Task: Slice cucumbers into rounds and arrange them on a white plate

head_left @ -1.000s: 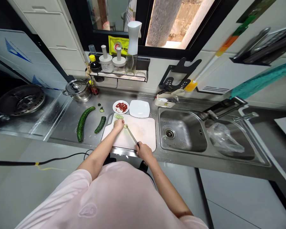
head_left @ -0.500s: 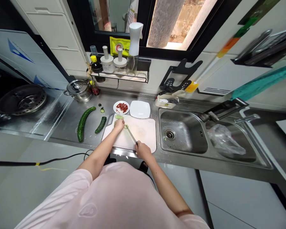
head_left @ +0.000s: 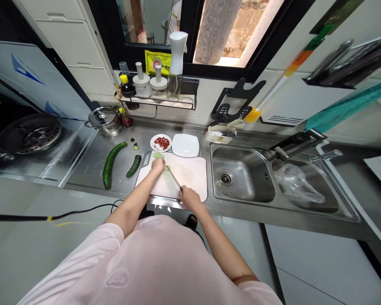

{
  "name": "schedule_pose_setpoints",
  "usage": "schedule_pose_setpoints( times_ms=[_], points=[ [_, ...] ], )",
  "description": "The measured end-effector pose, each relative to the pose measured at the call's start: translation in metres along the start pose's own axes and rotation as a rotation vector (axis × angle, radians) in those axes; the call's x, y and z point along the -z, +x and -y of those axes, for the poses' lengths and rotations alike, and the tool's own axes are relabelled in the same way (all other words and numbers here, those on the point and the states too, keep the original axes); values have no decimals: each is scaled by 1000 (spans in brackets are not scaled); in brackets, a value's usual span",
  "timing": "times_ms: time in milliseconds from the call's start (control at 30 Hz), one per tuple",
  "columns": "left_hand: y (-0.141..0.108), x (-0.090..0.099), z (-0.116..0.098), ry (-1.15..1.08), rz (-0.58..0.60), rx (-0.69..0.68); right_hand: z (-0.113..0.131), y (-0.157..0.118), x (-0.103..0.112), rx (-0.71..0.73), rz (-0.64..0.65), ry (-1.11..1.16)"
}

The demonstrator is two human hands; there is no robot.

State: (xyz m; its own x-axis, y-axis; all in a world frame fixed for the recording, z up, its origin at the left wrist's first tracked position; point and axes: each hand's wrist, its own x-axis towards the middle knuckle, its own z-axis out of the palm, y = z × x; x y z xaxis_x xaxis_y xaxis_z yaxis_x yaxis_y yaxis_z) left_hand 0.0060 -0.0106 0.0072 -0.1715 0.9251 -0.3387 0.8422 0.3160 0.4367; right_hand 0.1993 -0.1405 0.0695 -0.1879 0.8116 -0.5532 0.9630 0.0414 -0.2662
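Observation:
My right hand [head_left: 189, 197] is wrapped round the handle of a kitchen knife [head_left: 174, 179], whose blade points up and left over a white cutting board [head_left: 190, 178]. A pale cucumber slice [head_left: 167, 168] is at the blade's tip. Just left of it, my left hand [head_left: 158, 165] is closed with curled fingers on a piece of cucumber, mostly hidden under them. Several cucumber slices [head_left: 158, 155] lie at the board's upper left. Left of the board are a cut cucumber length [head_left: 133, 166], a whole cucumber [head_left: 111, 166] and small cucumber end pieces [head_left: 135, 146].
Behind the board stand a plate of chopped red pieces [head_left: 161, 143] and a white square plate [head_left: 186, 145]. A steel sink [head_left: 244, 186] is at right, with a plastic bag [head_left: 296, 184] in its second basin. At left are a lidded pot [head_left: 104, 121] and a wok [head_left: 28, 132].
The camera view has shifted slightly. My hands, the knife and the cucumber slice at its tip stay almost in the same place on the board.

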Motion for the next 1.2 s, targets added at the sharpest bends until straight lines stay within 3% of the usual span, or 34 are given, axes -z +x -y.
schedule_pose_setpoints(
  times_ms=[1200],
  points=[
    [3,-1,0,-16,12,16,3,2,3,4,-5,2]
  ],
)
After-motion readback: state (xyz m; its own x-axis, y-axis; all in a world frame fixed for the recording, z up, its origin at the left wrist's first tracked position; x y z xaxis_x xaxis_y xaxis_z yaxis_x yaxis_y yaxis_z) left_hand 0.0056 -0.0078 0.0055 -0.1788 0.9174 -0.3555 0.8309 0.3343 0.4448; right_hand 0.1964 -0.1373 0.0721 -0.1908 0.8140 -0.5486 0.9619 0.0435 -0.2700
